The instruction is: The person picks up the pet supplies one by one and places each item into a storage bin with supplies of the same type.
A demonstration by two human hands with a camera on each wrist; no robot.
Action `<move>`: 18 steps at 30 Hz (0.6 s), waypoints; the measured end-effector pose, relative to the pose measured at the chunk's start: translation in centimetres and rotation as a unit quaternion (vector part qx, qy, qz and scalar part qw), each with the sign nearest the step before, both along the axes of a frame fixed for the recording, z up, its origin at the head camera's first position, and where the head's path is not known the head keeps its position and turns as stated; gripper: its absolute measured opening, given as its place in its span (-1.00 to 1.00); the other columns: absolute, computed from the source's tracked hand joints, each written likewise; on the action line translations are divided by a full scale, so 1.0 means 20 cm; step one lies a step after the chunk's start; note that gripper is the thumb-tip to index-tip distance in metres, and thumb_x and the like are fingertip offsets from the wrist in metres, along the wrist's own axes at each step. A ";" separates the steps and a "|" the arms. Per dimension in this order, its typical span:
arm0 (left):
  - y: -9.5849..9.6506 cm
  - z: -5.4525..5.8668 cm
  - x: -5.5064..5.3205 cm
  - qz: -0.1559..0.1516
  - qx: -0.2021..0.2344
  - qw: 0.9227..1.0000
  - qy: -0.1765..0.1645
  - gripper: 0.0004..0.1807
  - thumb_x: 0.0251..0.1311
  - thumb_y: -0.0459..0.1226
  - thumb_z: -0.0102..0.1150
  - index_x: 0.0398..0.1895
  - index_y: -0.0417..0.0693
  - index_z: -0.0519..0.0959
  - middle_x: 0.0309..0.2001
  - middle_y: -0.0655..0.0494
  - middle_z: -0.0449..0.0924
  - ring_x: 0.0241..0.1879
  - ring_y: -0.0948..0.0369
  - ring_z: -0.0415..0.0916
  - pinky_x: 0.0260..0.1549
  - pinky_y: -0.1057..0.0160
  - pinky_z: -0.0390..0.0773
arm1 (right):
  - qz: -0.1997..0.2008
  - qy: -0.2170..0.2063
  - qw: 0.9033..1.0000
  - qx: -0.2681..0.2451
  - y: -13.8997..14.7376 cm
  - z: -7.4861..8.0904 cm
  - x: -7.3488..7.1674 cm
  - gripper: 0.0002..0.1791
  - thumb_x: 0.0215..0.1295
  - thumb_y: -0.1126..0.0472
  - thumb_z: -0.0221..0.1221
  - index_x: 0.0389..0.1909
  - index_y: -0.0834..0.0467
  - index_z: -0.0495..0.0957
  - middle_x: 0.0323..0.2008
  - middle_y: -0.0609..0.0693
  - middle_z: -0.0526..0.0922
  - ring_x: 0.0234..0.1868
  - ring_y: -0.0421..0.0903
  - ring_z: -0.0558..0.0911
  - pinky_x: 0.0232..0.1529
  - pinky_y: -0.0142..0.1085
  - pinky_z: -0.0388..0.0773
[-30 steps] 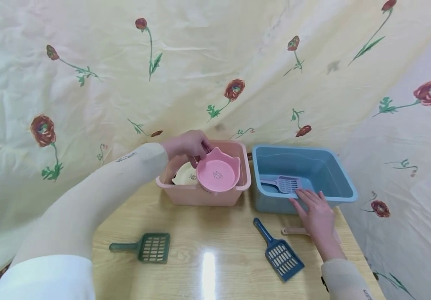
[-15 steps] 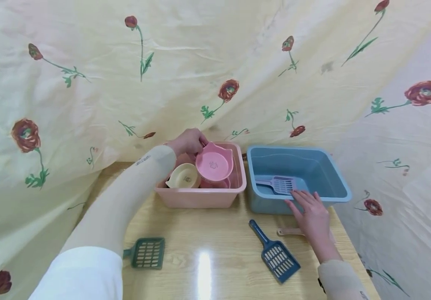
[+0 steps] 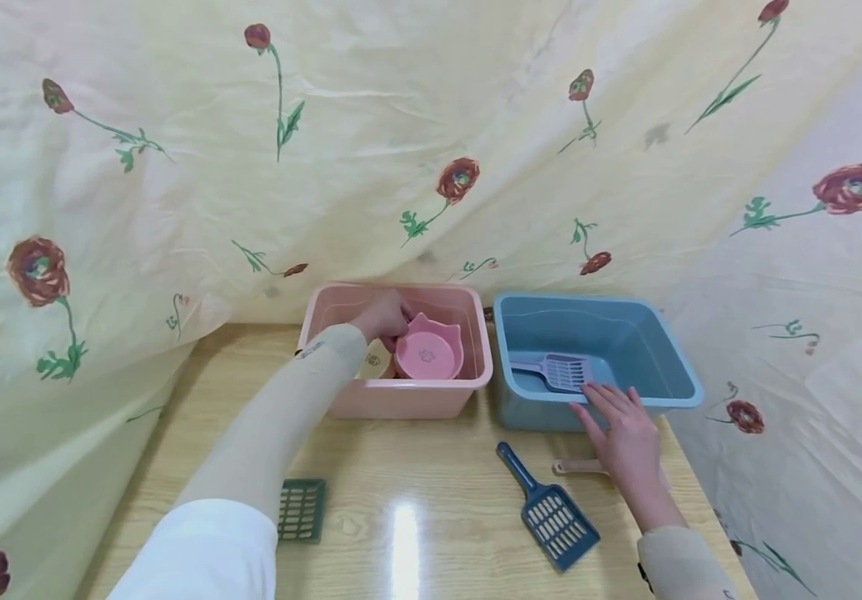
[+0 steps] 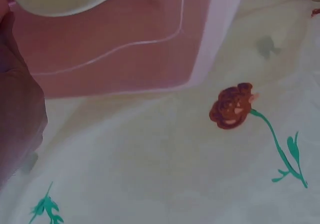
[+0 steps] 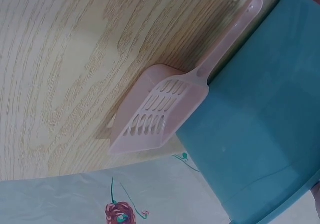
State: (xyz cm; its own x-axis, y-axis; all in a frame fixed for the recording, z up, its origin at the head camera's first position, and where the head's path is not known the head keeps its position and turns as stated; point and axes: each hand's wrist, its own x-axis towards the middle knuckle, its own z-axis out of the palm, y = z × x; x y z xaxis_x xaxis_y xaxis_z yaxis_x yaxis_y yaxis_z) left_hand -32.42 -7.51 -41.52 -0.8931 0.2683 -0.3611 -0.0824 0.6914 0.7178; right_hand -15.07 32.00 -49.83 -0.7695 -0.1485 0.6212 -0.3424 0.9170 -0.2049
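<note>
Pink bowl (image 3: 431, 372), smooth, round, cat-eared, left hand (image 3: 384, 317) gripping

From here, there's room to reach over the table (image 3: 371, 492) between the green scoop (image 3: 301, 510) and the navy scoop (image 3: 557, 518). Farther back, the pink tub (image 3: 401, 406) and blue tub (image 3: 539, 411) block the way, nearly rim to rim.

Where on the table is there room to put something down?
There's bare table between the green scoop and the navy scoop, and more left of the pink tub. It's crowded in front of the blue tub: navy scoop, pale pink scoop and right hand.
</note>
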 end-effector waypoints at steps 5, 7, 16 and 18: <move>0.02 -0.05 0.02 -0.003 0.001 1.000 -0.014 -0.62 0.33 -0.55 0.19 0.11 -0.13 0.79 -0.03 -0.14 0.80 -0.39 0.01 0.75 -0.34 0.15 0.79 | -0.007 -0.007 1.000 0.000 0.00 0.01 0.00 -0.45 0.08 0.22 0.59 0.12 0.29 0.74 0.05 0.32 0.77 0.11 0.37 0.73 0.48 0.28 0.33; 0.03 -0.07 0.01 -0.004 0.003 1.000 -0.016 -0.63 0.33 -0.56 0.20 0.10 -0.14 0.79 -0.03 -0.13 0.80 -0.34 -0.01 0.77 -0.37 0.18 0.79 | -0.005 -0.005 1.000 0.001 0.00 0.01 0.01 -0.47 0.16 0.15 0.56 0.13 0.27 0.74 0.06 0.31 0.77 0.11 0.36 0.74 0.46 0.29 0.35; 0.05 -0.15 -0.04 -0.015 0.023 0.999 -0.033 -0.65 0.31 -0.55 0.24 -0.01 -0.06 0.83 -0.11 -0.05 0.80 -0.32 -0.02 0.74 -0.39 0.17 0.77 | 0.001 0.010 1.000 0.005 0.00 0.02 0.01 -0.09 0.52 -0.46 -0.15 0.10 0.28 0.75 0.03 0.31 0.78 0.07 0.37 0.75 0.37 0.36 0.43; 0.05 -0.18 -0.07 -0.020 0.024 0.999 -0.033 -0.63 0.29 -0.56 0.23 -0.02 -0.03 0.84 -0.11 -0.03 0.80 -0.34 0.00 0.73 -0.41 0.18 0.76 | 0.001 0.012 1.000 0.006 0.00 0.02 0.00 -0.08 0.52 -0.46 -0.16 0.10 0.28 0.75 0.03 0.31 0.78 0.07 0.37 0.75 0.37 0.36 0.43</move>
